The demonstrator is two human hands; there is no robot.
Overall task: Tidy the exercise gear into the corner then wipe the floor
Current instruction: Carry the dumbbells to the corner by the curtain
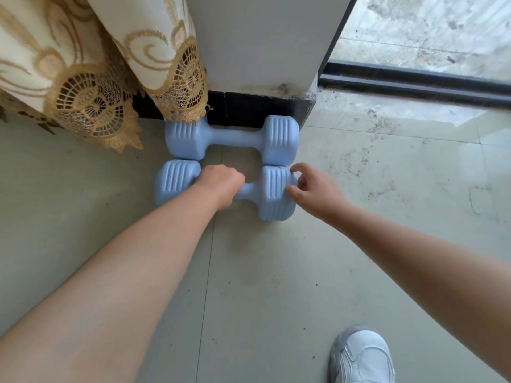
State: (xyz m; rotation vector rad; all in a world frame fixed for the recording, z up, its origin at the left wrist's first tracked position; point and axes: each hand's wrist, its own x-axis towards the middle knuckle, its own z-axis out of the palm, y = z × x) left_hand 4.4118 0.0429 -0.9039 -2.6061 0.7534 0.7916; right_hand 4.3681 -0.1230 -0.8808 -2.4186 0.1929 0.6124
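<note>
Two bare forearms, no sleeves, watch or jewellery visible, ending in the left hand (219,186) and right hand (312,189); at five o'clock, a white-and-grey laced trainer (362,355).

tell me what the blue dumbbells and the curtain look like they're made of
Near dumbbell and far dumbbell: probably moulded plastic or vinyl coating, matte, judging by the uniform pale blue and soft ribbed ends. What is inside cannot be seen.
Curtain: woven cream fabric with tan lace trim, shown by the openwork holes and frayed hem.
</note>
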